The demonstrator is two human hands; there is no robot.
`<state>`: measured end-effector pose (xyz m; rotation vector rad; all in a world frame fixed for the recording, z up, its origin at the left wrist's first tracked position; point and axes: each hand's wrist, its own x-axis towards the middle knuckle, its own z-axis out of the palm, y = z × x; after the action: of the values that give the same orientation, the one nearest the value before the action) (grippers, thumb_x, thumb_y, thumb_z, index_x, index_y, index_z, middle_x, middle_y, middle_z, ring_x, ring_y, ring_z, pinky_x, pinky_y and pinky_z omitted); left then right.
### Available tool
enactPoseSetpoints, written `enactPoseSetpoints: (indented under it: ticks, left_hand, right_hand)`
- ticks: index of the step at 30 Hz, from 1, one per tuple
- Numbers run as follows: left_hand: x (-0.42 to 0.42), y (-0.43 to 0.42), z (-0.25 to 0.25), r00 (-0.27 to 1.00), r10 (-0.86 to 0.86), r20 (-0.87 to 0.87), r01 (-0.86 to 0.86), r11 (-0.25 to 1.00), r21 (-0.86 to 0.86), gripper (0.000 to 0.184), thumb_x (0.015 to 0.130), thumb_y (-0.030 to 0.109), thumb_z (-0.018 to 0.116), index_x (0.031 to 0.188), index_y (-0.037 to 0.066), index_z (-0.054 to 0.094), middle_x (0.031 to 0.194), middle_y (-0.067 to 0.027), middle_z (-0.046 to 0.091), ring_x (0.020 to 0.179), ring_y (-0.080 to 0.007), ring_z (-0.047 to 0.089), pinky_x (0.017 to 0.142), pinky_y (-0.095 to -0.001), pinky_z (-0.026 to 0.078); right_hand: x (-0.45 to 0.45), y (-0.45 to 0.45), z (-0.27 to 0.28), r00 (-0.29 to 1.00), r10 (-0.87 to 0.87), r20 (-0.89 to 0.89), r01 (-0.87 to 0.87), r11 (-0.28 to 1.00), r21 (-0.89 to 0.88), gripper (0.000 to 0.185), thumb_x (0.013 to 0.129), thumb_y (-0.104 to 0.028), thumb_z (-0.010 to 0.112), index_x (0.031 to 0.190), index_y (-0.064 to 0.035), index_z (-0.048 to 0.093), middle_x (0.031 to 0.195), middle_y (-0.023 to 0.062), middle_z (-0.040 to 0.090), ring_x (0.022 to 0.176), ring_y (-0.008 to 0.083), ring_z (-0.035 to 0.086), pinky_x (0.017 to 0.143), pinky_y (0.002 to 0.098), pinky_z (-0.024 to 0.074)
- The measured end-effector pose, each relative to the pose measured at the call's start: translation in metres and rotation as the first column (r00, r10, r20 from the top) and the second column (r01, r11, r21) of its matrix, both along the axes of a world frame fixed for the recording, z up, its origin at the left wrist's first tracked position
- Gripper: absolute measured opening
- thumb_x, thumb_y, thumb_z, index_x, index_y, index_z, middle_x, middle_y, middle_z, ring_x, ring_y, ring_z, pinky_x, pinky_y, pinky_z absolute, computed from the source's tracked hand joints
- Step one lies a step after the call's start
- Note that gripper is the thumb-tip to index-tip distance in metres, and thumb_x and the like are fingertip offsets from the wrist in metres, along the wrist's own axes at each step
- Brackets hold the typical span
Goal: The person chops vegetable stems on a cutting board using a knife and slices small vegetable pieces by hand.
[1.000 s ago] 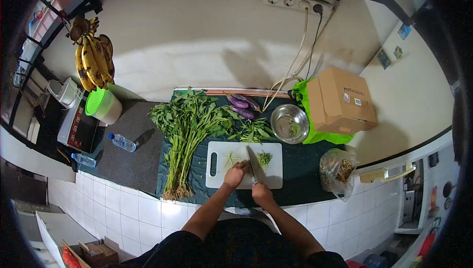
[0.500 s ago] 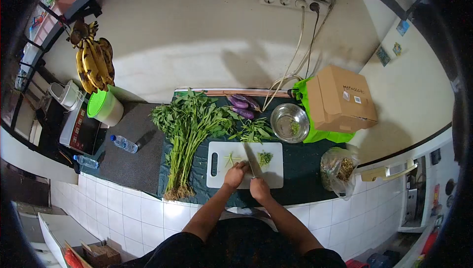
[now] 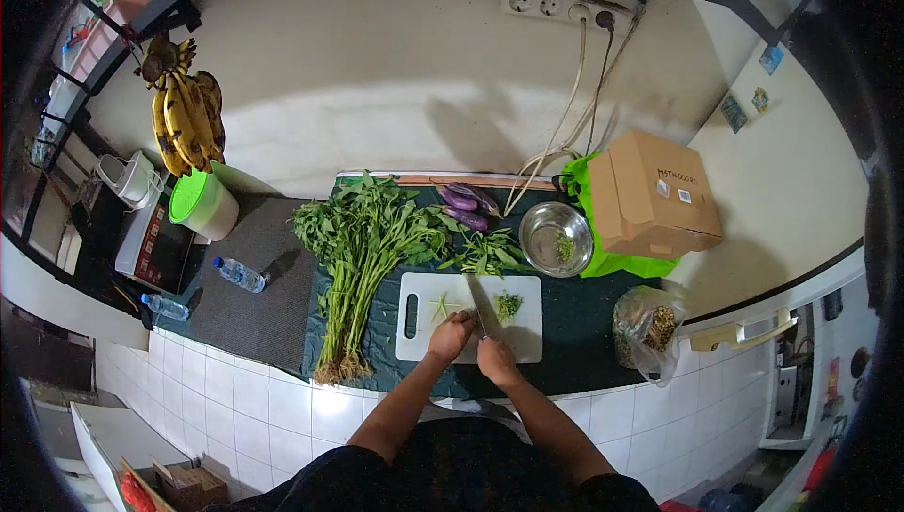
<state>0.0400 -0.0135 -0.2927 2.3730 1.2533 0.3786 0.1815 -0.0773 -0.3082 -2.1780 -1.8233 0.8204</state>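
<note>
Right hand (image 3: 496,361): fingers closed round handle of kitchen knife (image 3: 482,305), blade toward back edge of white cutting board (image 3: 421,348). Left hand (image 3: 452,335): fingers curled just beside blade; cannot tell what, if anything, they grip. Pale green stems (image 3: 441,306) lie left of blade; chopped greens (image 3: 508,304) near board's right edge. Eggplants (image 3: 465,218) near worktop's (image 3: 584,343) back edge.

The right hand (image 3: 496,360) hides the handle of the knife (image 3: 479,302) from me, and I can't make out what lies under the left hand (image 3: 450,335).
</note>
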Motion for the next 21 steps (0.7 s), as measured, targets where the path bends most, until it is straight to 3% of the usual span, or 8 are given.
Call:
enactPoseSetpoints:
  ticks: [5,8,10,13,16,19,21]
  left_hand:
    - [0.0,-0.001,-0.007,0.999,0.02,-0.033,-0.021,0.999,-0.032,0.032,0.081,0.009,0.055,0.111,0.01,0.064,0.112,-0.0122,0.061,0.104,-0.0332,0.06,0.087,-0.0404,0.052]
    - [0.0,-0.002,-0.008,0.999,0.021,0.035,-0.021,1.0,0.011,0.03,0.081,0.009,0.055,0.11,0.01,0.064,0.114,-0.0125,0.061,0.104,-0.0333,0.06,0.087,-0.0406,0.052]
    - [0.001,-0.002,0.002,1.0,0.01,0.005,-0.01,1.0,-0.01,0.029,0.081,0.009,0.055,0.109,0.009,0.064,0.117,-0.0122,0.06,0.106,-0.0329,0.059,0.087,-0.0406,0.052]
    - [0.002,-0.002,-0.006,0.997,0.036,0.068,-0.045,0.991,0.126,0.017,0.081,0.011,0.055,0.096,0.008,0.063,0.103,-0.0102,0.06,0.095,-0.0324,0.061,0.077,-0.0411,0.055]
    - [0.001,-0.002,-0.009,0.999,0.014,0.032,-0.017,0.995,0.099,0.017,0.082,0.012,0.055,0.097,0.008,0.063,0.102,-0.0103,0.06,0.095,-0.0322,0.061,0.077,-0.0408,0.055]
    - [0.0,-0.001,-0.011,1.0,0.005,0.021,-0.008,0.994,0.111,0.017,0.082,0.011,0.055,0.097,0.007,0.062,0.106,-0.0102,0.061,0.096,-0.032,0.061,0.078,-0.041,0.055]
    - [0.0,-0.001,-0.01,0.999,0.019,0.035,-0.021,0.998,0.066,0.023,0.082,0.011,0.055,0.103,0.009,0.063,0.11,-0.0115,0.06,0.1,-0.0324,0.06,0.082,-0.0405,0.054]
  right_hand:
    - [-0.001,-0.009,-0.003,0.999,0.032,0.001,-0.032,0.999,0.013,0.034,0.096,-0.018,0.044,0.082,0.0023,0.067,0.084,0.0252,0.067,0.082,0.0431,0.066,0.073,0.0511,0.052]
    - [-0.002,-0.016,-0.025,0.997,0.045,0.055,-0.047,0.998,0.041,0.032,0.095,-0.017,0.044,0.082,0.0015,0.067,0.084,0.026,0.066,0.082,0.043,0.066,0.072,0.0513,0.0518]
    - [-0.001,-0.007,-0.023,0.997,0.076,-0.018,-0.076,0.997,0.009,0.031,0.094,-0.017,0.045,0.082,0.0011,0.067,0.085,0.0253,0.066,0.081,0.043,0.065,0.072,0.051,0.0519]
    - [-0.003,0.008,0.014,0.998,0.051,-0.04,-0.05,0.998,0.026,0.03,0.093,-0.017,0.046,0.083,0.0011,0.067,0.085,0.0236,0.066,0.081,0.0428,0.065,0.072,0.0502,0.0525]
    - [-0.007,0.008,0.034,1.0,-0.003,-0.001,0.003,1.0,-0.002,0.028,0.092,-0.016,0.046,0.084,0.0016,0.067,0.088,0.0236,0.067,0.082,0.0423,0.065,0.074,0.0495,0.053]
    - [-0.003,-0.006,-0.013,0.993,0.109,0.049,-0.111,0.993,0.039,0.026,0.091,-0.014,0.047,0.086,0.0023,0.067,0.092,0.0258,0.067,0.087,0.0428,0.066,0.074,0.0503,0.0532]
    - [-0.007,-0.007,-0.003,0.994,0.092,0.052,-0.092,0.996,-0.004,0.025,0.09,-0.013,0.047,0.087,0.0022,0.067,0.092,0.026,0.067,0.087,0.0427,0.066,0.075,0.0502,0.0533]
